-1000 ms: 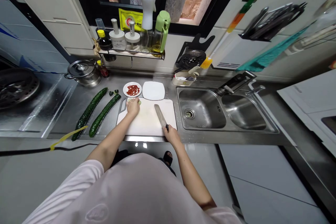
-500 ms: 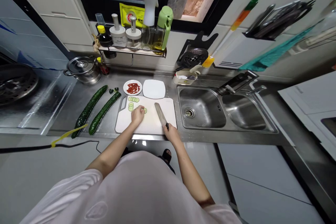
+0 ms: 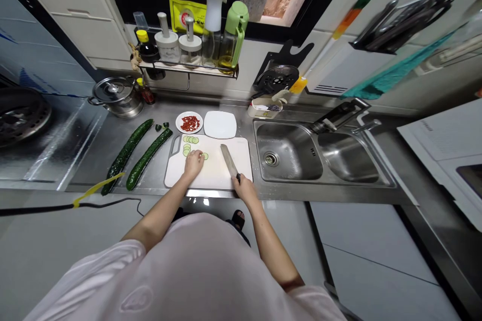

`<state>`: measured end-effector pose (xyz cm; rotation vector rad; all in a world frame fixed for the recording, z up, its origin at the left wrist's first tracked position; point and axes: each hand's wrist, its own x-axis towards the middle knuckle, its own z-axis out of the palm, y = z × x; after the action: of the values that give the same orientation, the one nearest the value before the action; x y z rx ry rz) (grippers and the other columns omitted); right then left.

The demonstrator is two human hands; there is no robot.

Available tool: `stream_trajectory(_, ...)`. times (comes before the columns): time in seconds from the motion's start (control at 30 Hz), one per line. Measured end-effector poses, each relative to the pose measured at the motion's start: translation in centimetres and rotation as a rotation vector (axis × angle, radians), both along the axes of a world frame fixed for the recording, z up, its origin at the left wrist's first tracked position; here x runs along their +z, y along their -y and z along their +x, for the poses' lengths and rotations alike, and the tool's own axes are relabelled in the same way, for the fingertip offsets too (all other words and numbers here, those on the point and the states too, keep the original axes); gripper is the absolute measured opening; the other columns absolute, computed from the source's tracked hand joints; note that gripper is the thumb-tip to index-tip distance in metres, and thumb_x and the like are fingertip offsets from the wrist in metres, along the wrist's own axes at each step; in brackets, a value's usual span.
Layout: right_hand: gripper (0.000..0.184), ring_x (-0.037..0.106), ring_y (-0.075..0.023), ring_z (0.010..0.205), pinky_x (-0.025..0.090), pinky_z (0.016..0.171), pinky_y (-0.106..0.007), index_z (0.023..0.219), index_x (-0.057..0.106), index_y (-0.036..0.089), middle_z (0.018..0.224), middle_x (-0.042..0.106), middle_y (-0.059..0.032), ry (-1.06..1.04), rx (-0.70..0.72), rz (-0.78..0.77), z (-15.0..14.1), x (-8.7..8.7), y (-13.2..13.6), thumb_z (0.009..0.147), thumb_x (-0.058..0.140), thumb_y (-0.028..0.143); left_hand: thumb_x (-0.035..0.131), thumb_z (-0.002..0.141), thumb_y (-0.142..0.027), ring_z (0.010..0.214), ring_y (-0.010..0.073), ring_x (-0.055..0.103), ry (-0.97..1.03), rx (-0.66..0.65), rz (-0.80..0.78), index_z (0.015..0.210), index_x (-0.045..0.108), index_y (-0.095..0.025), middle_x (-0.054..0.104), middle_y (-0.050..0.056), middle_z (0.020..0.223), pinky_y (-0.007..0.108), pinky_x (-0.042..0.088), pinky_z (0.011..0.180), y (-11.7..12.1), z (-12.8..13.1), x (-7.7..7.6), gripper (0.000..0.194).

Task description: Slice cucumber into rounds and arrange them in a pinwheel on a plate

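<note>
A white cutting board lies on the steel counter in front of me. Several cucumber slices sit at its far left corner. My left hand rests on the board just below those slices, fingers curled, touching a slice at its right side. My right hand is closed on the handle of a knife; its blade lies flat on the board, pointing away from me. Two whole cucumbers lie on the counter left of the board.
A small plate of chopped red chili and an empty white plate stand behind the board. A double sink is to the right, a lidded pot at back left. A rack of bottles hangs above. A black cable runs along the counter's front edge.
My left hand drew back from the board's far left corner toward its middle, uncovering the cucumber slices. The knife hand has barely moved.
</note>
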<state>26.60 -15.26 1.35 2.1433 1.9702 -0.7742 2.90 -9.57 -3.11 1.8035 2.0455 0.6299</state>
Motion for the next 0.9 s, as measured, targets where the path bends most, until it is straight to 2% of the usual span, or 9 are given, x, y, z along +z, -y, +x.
stream_trajectory(0.13, 0.043, 0.064, -0.0239, 0.094, 0.04, 0.073, -0.028, 0.11, 0.055, 0.017, 0.099, 0.068, -0.0131, 0.006, 0.003, -0.006, -0.1, 0.1, 0.0, 0.097, 0.031, 0.05, 0.058, 0.08, -0.03, 0.089, 0.0221, 0.056, 0.023, -0.041, -0.007, 0.101, 0.062, -0.018, 0.061, 0.007, 0.087, 0.032, 0.044, 0.083, 0.0, -0.7, -0.1, 0.024)
stream_trajectory(0.27, 0.042, 0.064, -0.0238, 0.094, 0.04, 0.073, -0.028, 0.111, 0.055, 0.017, 0.099, 0.068, -0.0129, 0.005, 0.021, 0.004, -0.1, 0.1, 0.2, 0.098, 0.03, 0.049, 0.059, 0.079, -0.028, 0.086, 0.022, 0.056, 0.028, -0.073, -0.008, 0.093, 0.061, -0.018, 0.06, 0.006, 0.085, 0.032, 0.044, 0.079, 0.0, -1.1, -0.4, 0.018)
stream_trajectory(0.53, 0.041, 0.064, -0.0243, 0.096, 0.04, 0.075, -0.029, 0.111, 0.054, 0.018, 0.099, 0.068, -0.0126, 0.048, 0.06, 0.016, -0.8, 0.6, 0.3, 0.098, 0.029, 0.047, 0.058, 0.082, -0.038, 0.083, 0.0239, 0.056, -0.06, 0.015, 0.055, 0.085, 0.057, -0.018, 0.06, 0.008, 0.082, 0.034, 0.042, 0.078, -0.6, -0.2, -1.3, 0.021)
stream_trajectory(0.73, 0.042, 0.063, -0.0238, 0.098, 0.04, 0.077, -0.029, 0.114, 0.054, 0.019, 0.101, 0.068, -0.0118, 0.086, 0.119, 0.025, -1.3, 1.7, 0.7, 0.099, 0.028, 0.048, 0.06, 0.081, -0.041, 0.083, 0.0236, 0.057, 0.01, 0.002, 0.065, 0.094, 0.058, -0.017, 0.061, 0.007, 0.08, 0.033, 0.042, 0.075, -0.4, -0.7, -1.3, 0.028)
stream_trajectory(0.9, 0.043, 0.064, -0.023, 0.096, 0.041, 0.077, -0.029, 0.114, 0.054, 0.02, 0.098, 0.068, -0.0102, 0.075, 0.172, 0.044, -2.0, 2.4, 1.6, 0.099, 0.026, 0.05, 0.05, 0.087, -0.028, 0.08, 0.0204, 0.059, 0.116, 0.004, 0.048, 0.104, 0.06, -0.017, 0.062, 0.005, 0.078, 0.03, 0.042, 0.073, -0.4, -1.6, -1.3, 0.022)
